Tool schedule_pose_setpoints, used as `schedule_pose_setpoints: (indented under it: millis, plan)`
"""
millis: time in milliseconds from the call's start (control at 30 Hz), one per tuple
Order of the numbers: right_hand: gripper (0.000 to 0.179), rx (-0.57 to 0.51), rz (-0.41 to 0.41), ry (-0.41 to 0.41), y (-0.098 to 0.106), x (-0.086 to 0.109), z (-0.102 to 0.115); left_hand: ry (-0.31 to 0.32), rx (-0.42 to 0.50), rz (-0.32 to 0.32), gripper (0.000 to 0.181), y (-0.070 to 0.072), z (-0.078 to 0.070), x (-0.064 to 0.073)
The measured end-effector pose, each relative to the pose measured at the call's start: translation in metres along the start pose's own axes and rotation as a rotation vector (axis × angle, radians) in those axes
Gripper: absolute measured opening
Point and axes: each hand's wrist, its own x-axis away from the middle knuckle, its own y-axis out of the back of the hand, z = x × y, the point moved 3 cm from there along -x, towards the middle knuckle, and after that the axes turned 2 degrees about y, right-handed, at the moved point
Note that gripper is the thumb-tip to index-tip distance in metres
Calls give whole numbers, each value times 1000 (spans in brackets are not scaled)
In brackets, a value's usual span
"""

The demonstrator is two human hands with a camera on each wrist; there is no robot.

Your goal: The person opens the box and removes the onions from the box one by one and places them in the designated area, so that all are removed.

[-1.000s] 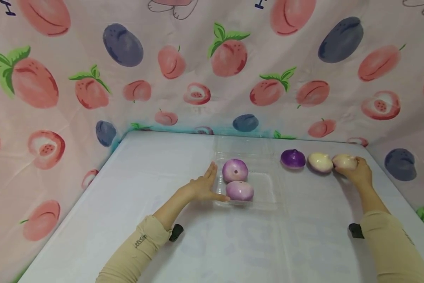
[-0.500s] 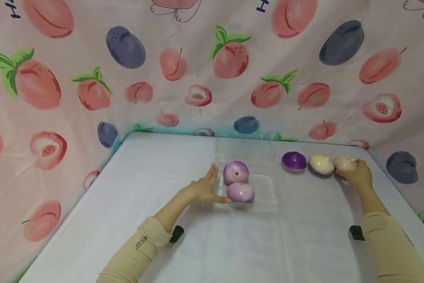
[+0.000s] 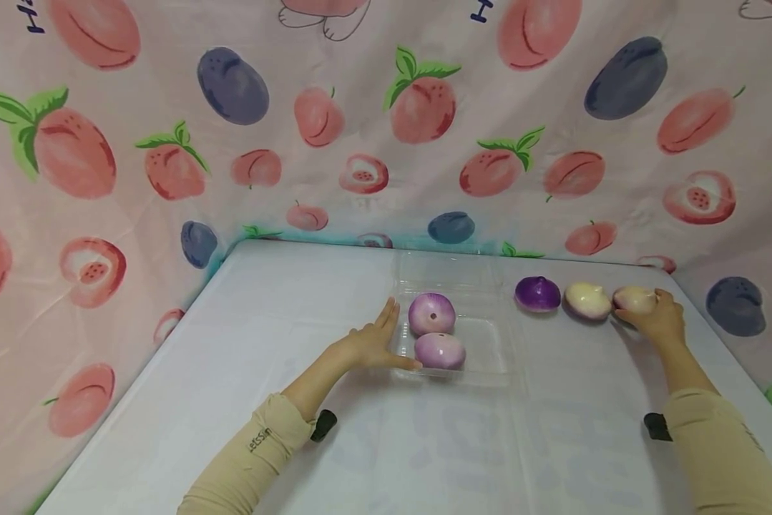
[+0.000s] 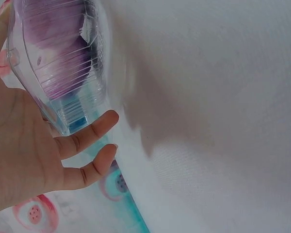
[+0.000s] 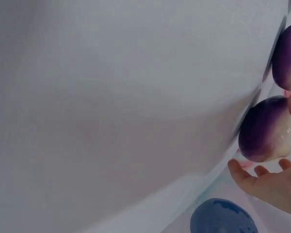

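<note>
My left hand [image 3: 369, 345] lies against the left side of a clear plastic clamshell box [image 3: 489, 347], fingers straight and spread, thumb along its front edge. Inside the box's left half sit two light purple onions, a rear onion [image 3: 431, 313] and a front onion [image 3: 440, 351]. At the far right, my right hand [image 3: 662, 320] grips a cream-topped onion [image 3: 633, 299] between thumb and fingers. In the right wrist view this onion [image 5: 264, 128] shows a dark purple side, with the thumb above and fingertips below it.
Left of the gripped onion stand another cream-topped onion [image 3: 587, 300] and a deep purple onion [image 3: 537, 295]. The box's clear lid [image 3: 446, 270] lies folded back towards the fruit-print cloth [image 3: 360, 107] behind the white table [image 3: 282, 300].
My right hand and its onion have shifted slightly right, opening a small gap to the neighbouring onion. My left hand stays in place at the box. The head view has drifted slightly.
</note>
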Motion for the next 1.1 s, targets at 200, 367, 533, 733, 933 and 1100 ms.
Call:
schedule_pose_setpoints:
  millis: [200, 367, 533, 733, 933, 1100]
  plan:
    - [87, -4, -25, 20, 4, 4, -1, 2, 10, 5, 118, 0, 0, 0]
    - [78, -14, -105, 86, 4, 7, 2, 2, 5, -2, 118, -2, 0, 0]
    - [64, -89, -250, 175, 3, 11, 13, -3, 8, -3, 118, -1, 1, -1]
    - [52, -183, -353, 289, 3, 22, 41, -6, 4, -5, 119, 0, 0, -1]
    - [47, -249, -394, 399, -5, 31, 57, -5, 10, -4, 119, 0, 1, -1]
    - [43, -265, -376, 420, -11, 41, 67, -6, 15, -2, 118, 0, 0, -1]
